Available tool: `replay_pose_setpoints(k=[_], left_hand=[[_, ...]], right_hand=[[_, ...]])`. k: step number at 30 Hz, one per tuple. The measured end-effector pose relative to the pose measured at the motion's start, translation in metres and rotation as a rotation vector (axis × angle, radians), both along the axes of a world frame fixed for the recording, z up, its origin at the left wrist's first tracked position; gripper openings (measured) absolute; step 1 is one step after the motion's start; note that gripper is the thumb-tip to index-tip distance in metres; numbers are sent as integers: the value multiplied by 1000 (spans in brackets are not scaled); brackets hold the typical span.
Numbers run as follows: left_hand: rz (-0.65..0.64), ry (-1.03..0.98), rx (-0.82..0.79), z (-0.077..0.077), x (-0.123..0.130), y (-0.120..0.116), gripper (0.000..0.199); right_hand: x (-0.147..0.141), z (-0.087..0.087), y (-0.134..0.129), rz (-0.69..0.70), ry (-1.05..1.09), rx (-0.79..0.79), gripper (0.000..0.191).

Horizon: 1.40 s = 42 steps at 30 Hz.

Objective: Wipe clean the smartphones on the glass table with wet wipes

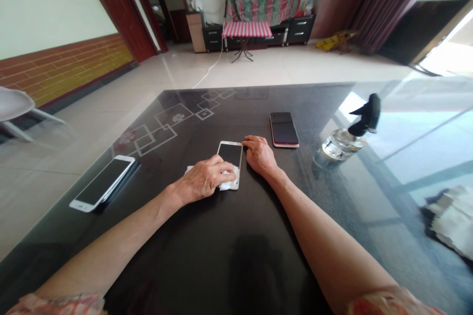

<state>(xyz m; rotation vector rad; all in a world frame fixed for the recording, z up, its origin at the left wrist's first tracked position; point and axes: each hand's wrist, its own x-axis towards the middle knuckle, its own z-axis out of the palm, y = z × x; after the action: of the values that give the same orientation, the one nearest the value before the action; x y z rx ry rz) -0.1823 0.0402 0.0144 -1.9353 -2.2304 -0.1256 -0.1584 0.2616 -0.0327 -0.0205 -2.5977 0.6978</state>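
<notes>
A white-framed smartphone [231,151] lies face up on the dark glossy table [177,256]. My left hand [205,177] is closed on a crumpled white tissue [228,182], which it presses against the lower part of the screen. Part of the tissue also sticks out to the left of the hand. At the phone's upper right edge, the curled fingers of my right hand [260,155] touch its side. Whether anything is under those fingers cannot be seen.
To the left, a white phone [101,184] rests on something dark. A red-edged dark phone [284,129] lies beyond my right hand. Further right stand a clear spray bottle [342,145] with a black trigger head and a crumpled whitish cloth [456,219].
</notes>
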Motion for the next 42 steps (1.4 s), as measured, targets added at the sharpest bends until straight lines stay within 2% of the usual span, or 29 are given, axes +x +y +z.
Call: replay_pose_setpoints(k=[3, 10, 12, 19, 24, 28, 31, 34, 36, 39, 42], left_hand=[[-14, -1, 2, 0, 2, 0, 37], [58, -9, -10, 1, -21, 30, 33], [62, -9, -12, 1, -18, 27, 34], [8, -50, -26, 4, 6, -7, 37], [63, -52, -61, 9, 1, 8, 34], [35, -33, -104, 12, 4, 15, 34], [29, -1, -96, 11, 6, -2, 35], [80, -3, -54, 8, 2, -25, 36], [120, -13, -26, 7, 0, -31, 36], [134, -14, -11, 5, 3, -22, 35], [94, -2, -12, 5, 11, -5, 35]], right_hand=[[0, -1, 0, 0, 2, 1, 42], [-3, -4, 2, 7, -3, 4, 42], [-4, -4, 2, 7, -6, 4, 43], [-3, -3, 1, 2, -15, 1, 43], [-5, -6, 2, -4, 0, 10, 42], [-6, -7, 3, -1, 8, 19, 43], [-5, -6, 2, 8, 19, 16, 42], [-4, -4, 1, 1, 25, 4, 42], [-3, -3, 1, -4, 24, 1, 42], [-3, -2, 1, 2, 27, 12, 43], [-3, -3, 1, 2, 28, 18, 43]])
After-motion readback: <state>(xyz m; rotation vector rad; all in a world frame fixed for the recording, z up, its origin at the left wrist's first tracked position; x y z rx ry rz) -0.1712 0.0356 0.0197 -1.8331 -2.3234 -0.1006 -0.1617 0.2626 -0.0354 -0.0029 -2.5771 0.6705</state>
